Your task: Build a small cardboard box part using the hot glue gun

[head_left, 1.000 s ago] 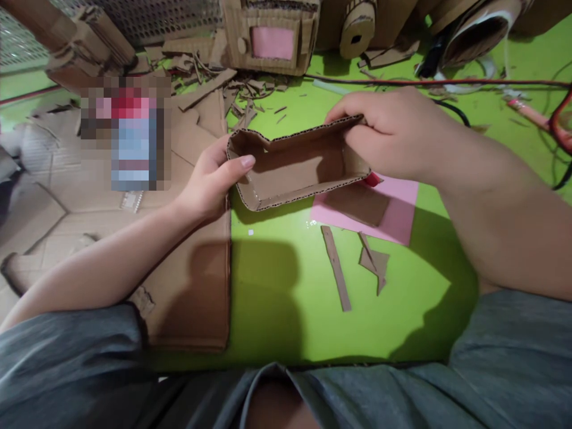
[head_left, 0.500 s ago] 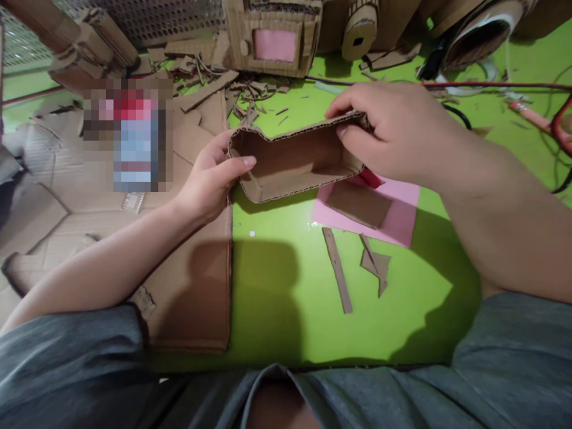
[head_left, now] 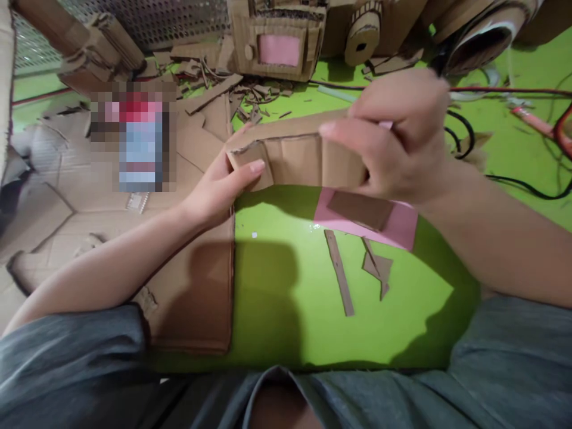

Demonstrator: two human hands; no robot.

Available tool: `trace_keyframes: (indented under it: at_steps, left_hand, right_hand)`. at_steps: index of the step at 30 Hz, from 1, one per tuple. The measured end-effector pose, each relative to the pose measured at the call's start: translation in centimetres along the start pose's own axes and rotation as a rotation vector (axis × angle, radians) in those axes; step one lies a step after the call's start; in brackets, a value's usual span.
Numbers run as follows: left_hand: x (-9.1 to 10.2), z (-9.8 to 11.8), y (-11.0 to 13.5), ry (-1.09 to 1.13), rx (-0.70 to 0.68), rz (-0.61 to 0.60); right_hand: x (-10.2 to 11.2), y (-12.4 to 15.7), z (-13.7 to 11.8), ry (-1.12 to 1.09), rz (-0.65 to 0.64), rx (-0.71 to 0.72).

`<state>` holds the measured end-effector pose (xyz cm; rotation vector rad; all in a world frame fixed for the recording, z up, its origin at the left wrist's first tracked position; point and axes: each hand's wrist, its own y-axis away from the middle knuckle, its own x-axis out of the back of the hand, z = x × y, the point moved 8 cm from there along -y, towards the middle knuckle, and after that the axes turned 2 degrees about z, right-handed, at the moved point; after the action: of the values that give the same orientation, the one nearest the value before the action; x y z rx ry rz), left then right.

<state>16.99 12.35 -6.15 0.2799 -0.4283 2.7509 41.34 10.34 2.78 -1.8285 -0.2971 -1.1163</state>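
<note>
Both hands grip a folded corrugated cardboard tray, held up above a green table. My left hand pinches its left end, with the thumb along the outer wall. My right hand is blurred and clasps the right end. The tray's outer wall now faces me, hiding its inside. Below it lies a pink sheet with a brown cardboard rectangle on top. A cardboard strip and a jagged scrap rest nearby.
A flat cardboard sheet lies under my left forearm. At the back stand a cardboard model with a pink window and a tape roll. Cardboard offcuts are heaped behind the tray. Black and red wires run along the right.
The tray has rotated toward me, so its outer wall shows instead of its inside. My right hand has shifted its grip and moved slightly up and right.
</note>
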Motion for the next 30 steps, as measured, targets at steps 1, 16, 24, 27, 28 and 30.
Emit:
trace_keyframes:
  at_steps: [1,16,24,27,28,30]
  left_hand:
    - [-0.1,-0.2,0.0,0.054,0.029,-0.01]
    - [-0.4,4.2,0.7,-0.184,-0.383,-0.171]
    - [0.4,3.6,0.7,-0.266,-0.315,-0.025]
    - [0.7,4.4,1.0,-0.198,-0.409,0.016]
    - [0.8,4.5,1.1,-0.167,-0.432,0.023]
    - [0.6,4.7,1.2,-0.126,-0.463,0.019]
  right_hand:
    - [-0.6,0.1,-0.4,-0.045,-0.027,0.065]
    - [-2.4,1.2,-2.7,-0.422,-0.226,-0.222]
    - [-3.0,1.4,-2.3,-0.469,-0.175,-0.362]
    - [-2.4,1.0,-1.7,-0.488,-0.09,-0.329]
    - [-2.4,0.9,-1.4,-0.51,-0.069,-0.341]
    - [-3.0,1.1,-0.7,-0.607,-0.081,-0.38]
